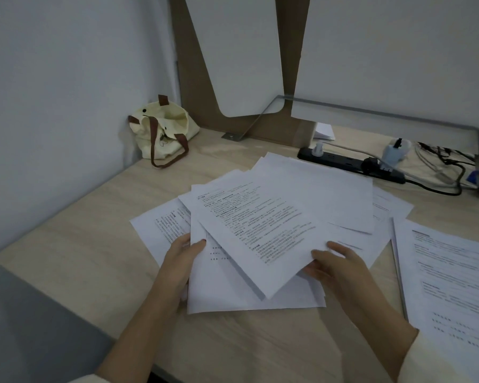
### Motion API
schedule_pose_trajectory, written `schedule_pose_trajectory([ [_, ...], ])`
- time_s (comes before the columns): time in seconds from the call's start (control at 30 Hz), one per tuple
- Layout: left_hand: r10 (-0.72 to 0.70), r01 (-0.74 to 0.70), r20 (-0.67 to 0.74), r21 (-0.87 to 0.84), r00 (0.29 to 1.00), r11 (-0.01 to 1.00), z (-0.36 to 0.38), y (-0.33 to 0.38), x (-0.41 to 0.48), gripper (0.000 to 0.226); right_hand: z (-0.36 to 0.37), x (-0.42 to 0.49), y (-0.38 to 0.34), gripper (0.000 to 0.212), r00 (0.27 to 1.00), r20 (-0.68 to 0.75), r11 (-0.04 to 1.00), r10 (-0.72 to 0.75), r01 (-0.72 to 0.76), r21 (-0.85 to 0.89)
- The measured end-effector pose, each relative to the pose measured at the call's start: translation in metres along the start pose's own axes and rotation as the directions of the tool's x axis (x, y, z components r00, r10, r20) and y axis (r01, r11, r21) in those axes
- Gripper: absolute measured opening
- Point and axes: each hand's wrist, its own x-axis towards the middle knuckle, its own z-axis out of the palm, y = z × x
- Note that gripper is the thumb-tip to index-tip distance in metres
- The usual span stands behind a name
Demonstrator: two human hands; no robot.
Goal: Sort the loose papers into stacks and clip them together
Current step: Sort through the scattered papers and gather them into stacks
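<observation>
A messy heap of loose white printed papers [274, 217] lies fanned out in the middle of the wooden desk [94, 244]. My left hand [184, 255] grips the left edge of the heap, thumb on top of a sheet. At the heap's lower right edge, my right hand [332, 265] holds the top printed sheets, fingers over the paper. A separate, squared stack of printed pages [448, 286] rests at the right side of the desk. No clip is visible.
A cream tote bag [161, 131] with brown straps sits in the back left corner by the wall. A black power strip [351, 163] with plugs and tangled cables runs along the back right. A brown and white panel [246, 64] stands behind the desk.
</observation>
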Motion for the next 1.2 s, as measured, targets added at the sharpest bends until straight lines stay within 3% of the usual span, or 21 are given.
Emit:
schedule_pose_trajectory([
  [0.17,0.043,-0.044,0.045,0.013,0.998,0.999,0.01,0.004,0.003,0.038,0.003,-0.01,0.01,0.062,0.993,0.106,0.995,0.045,-0.035,-0.094],
  [0.27,0.078,-0.084,0.079,0.074,0.994,0.994,0.015,0.005,0.002,0.038,0.003,-0.01,0.002,0.071,0.997,0.076,0.991,0.004,0.007,-0.136],
  [0.43,0.071,-0.077,0.086,0.061,0.994,0.995,0.012,0.005,0.001,0.035,-0.01,0.012,-0.02,0.043,0.992,-0.064,0.951,-0.108,0.084,-0.297],
  [0.6,0.092,-0.093,-0.035,-0.028,0.995,0.995,0.007,0.004,0.003,0.027,-0.008,0.009,-0.011,0.022,0.998,0.064,0.766,-0.024,0.06,-0.64],
  [0.77,0.11,-0.108,-0.028,0.054,0.994,0.993,0.007,0.002,0.004,0.036,-0.003,0.003,-0.006,0.016,0.988,0.139,0.716,0.064,0.052,-0.696],
  [0.9,0.195,-0.204,0.092,0.099,0.976,0.974,0.01,0.007,0.001,0.041,-0.006,0.011,-0.004,0.038,0.983,0.141,0.487,-0.118,0.181,-0.854],
  [0.97,0.236,-0.245,0.125,0.062,0.964,0.968,0.011,0.008,0.0,0.048,-0.005,0.014,-0.01,0.053,0.978,0.115,0.58,-0.176,0.197,-0.791],
  [1.1,0.326,-0.332,0.258,-0.02,0.91,0.943,0.011,0.016,-0.002,0.053,-0.007,0.022,-0.024,0.072,0.991,0.135,0.863,-0.01,0.076,-0.499],
  [1.2,0.312,-0.293,0.323,-0.107,0.894,0.95,0.014,0.025,-0.008,0.047,-0.012,0.023,-0.026,0.051,0.945,0.303,0.942,0.12,-0.012,-0.336],
])
